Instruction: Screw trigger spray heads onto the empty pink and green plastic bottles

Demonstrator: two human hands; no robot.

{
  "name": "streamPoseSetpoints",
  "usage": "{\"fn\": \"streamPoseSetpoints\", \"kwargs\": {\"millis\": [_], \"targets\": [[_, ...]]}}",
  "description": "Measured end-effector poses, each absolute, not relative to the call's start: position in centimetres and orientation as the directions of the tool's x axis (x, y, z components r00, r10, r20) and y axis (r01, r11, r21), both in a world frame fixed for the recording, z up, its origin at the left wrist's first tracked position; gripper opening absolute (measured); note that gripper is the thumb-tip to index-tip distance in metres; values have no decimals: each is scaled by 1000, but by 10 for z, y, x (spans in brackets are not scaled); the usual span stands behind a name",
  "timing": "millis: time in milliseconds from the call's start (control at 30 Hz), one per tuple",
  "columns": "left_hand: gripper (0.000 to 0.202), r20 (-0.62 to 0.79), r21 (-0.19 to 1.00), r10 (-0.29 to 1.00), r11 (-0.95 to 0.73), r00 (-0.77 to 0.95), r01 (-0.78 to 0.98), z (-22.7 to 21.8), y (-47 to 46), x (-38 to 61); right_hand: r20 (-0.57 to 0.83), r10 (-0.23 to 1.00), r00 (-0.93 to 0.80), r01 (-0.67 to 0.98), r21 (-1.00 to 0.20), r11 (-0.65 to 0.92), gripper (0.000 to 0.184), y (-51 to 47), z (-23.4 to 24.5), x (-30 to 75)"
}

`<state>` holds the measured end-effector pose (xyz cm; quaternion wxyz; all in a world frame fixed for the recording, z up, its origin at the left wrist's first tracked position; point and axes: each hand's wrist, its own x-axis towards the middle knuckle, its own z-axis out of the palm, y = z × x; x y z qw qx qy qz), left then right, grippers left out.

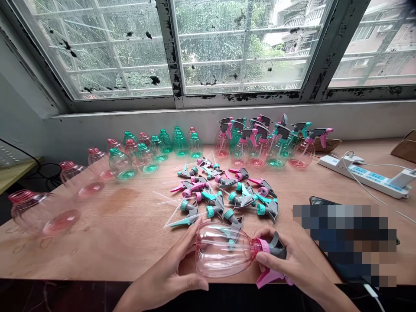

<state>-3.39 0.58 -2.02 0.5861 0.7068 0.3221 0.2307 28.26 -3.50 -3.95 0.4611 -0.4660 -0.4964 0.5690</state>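
Observation:
A clear pink spray bottle (221, 251) lies on its side near the table's front edge, held between both hands. My left hand (175, 268) wraps round its base end, fingers closed on the body. My right hand (289, 264) grips the grey and pink trigger head (273, 255) fitted at the bottle's neck. Just beyond the bottle lies a pile of loose trigger heads (224, 190) in pink, teal and grey with thin white tubes.
Empty pink and teal bottles (143, 151) stand in a curved row from far left to the back middle. Finished bottles with triggers (266, 143) cluster at the back right. A white power strip (367, 175) and cables lie at right on the wooden table (123, 242).

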Motion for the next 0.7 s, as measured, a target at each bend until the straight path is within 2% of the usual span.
{"fn": "streamPoseSetpoints", "kwargs": {"millis": [267,467,700], "targets": [[87,7,940,724,-240,689,243,-20,5,-35,-84,984,-159,-35,-995,-91,36,-35,-37,283],[100,-34,963,726,-161,687,217,-18,5,-34,-91,986,-139,-43,-994,-98,37,-36,-36,282],[85,-9,937,733,-230,680,261,-17,4,-35,-82,986,-145,-111,-989,-99,36,-35,-37,281]]}}
